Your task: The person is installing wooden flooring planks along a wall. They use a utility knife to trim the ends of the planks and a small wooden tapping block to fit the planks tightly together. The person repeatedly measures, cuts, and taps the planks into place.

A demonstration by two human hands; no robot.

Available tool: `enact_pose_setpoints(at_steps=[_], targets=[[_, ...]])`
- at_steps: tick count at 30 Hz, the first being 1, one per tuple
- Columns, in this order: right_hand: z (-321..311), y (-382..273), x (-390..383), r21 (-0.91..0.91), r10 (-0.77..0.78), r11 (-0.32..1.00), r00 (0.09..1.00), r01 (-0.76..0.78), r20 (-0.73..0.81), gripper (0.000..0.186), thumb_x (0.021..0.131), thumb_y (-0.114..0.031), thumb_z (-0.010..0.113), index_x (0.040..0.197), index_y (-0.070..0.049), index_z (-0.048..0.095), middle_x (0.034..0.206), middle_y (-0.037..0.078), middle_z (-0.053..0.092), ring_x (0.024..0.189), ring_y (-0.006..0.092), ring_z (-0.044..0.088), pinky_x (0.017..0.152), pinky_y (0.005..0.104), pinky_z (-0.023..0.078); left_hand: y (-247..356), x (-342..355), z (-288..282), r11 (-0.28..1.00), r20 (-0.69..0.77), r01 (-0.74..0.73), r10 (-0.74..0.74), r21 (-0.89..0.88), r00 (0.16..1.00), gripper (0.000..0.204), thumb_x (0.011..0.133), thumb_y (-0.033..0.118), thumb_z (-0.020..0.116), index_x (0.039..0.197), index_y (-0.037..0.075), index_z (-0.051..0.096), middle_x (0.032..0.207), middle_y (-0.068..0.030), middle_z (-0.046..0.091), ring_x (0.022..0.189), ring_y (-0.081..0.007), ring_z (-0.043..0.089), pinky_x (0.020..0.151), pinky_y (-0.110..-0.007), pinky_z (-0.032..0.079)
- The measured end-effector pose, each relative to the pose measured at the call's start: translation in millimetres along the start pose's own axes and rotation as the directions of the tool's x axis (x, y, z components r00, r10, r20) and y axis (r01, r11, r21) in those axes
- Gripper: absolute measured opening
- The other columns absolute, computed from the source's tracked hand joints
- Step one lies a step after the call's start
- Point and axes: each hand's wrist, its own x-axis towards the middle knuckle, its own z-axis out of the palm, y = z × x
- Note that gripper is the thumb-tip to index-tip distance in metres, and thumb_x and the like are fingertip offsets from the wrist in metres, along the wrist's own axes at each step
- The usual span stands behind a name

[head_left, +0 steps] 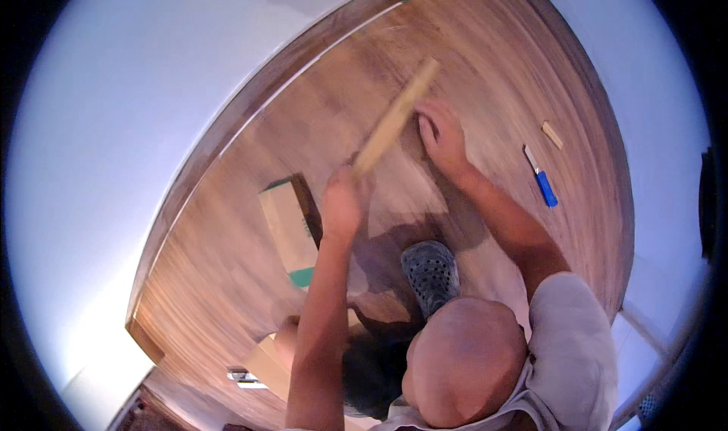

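My left hand (341, 203) is closed round the lower end of a long, light tan strip (398, 108), slightly blurred, that slants up and to the right above the floor. My right hand (444, 139) is at the strip's right side, fingers loosely bent and apart, fingertips at or very near its edge; whether they touch is unclear. Right of that hand lie a blue-handled knife (547, 188) with its blade out and a short tan piece (552, 134). A cardboard box (287, 226) with green ends lies left of my left forearm.
The wood-look floor (205, 249) meets a white wall (136, 120) along a baseboard (294, 51). My shoe (428, 272) and bare knee (466, 359) are below my hands. More cardboard (265, 355) and a metal object (243, 376) lie at the lower left.
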Motion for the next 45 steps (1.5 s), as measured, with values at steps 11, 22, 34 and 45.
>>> enact_pose_setpoints(at_steps=[11, 22, 34, 45], targets=[[3.0, -95.3, -56.7, 0.236, -0.241, 0.922, 0.022, -0.307, 0.97, 0.042, 0.11, -0.042, 0.05, 0.12, -0.007, 0.07, 0.098, 0.013, 0.076, 0.085, 0.0281, 0.073, 0.081, 0.044, 0.059, -82.1, -126.6, -50.2, 0.83, 0.07, -0.558, 0.557, -0.006, 0.828, 0.027, 0.087, 0.012, 0.068, 0.113, 0.005, 0.062, 0.117, -0.0176, 0.063, 0.113, -0.0391, 0.062, 0.099, -0.048, 0.052], [-21.5, -127.1, -131.5, -0.041, -0.058, 0.644, -0.103, -0.764, 0.993, 0.051, 0.111, -0.047, 0.049, 0.095, -0.005, 0.072, 0.067, 0.0, 0.064, 0.052, 0.0098, 0.055, 0.047, 0.0291, 0.047, -83.6, -176.3, -38.2, 0.809, 0.219, -0.587, 0.58, -0.04, 0.784, 0.026, 0.085, 0.013, 0.071, 0.11, 0.007, 0.065, 0.104, -0.0155, 0.066, 0.098, -0.039, 0.066, 0.086, -0.048, 0.056], [-15.2, -135.1, -143.6, 0.317, -0.311, 0.948, 0.203, 0.002, 0.928, 0.039, 0.105, -0.043, 0.054, 0.099, -0.008, 0.07, 0.081, 0.018, 0.071, 0.077, 0.0381, 0.071, 0.07, 0.0524, 0.054, -59.5, -167.0, -39.1, 0.876, 0.647, 0.169, 0.192, -0.452, 0.738, 0.02, 0.101, 0.018, 0.067, 0.115, 0.005, 0.074, 0.095, -0.0175, 0.077, 0.083, -0.0335, 0.074, 0.078, -0.042, 0.057], [-40.8, -122.0, -112.0, 0.19, -0.224, 0.97, 0.26, 0.15, 0.939, 0.041, 0.104, -0.043, 0.052, 0.111, -0.007, 0.07, 0.093, 0.021, 0.075, 0.088, 0.0433, 0.073, 0.079, 0.0564, 0.056, -73.6, -166.6, -43.5, 0.896, 0.2, -0.148, 0.25, -0.42, 0.947, 0.019, 0.089, 0.009, 0.078, 0.106, 0.001, 0.078, 0.086, -0.0176, 0.074, 0.074, -0.0305, 0.071, 0.071, -0.039, 0.056]])
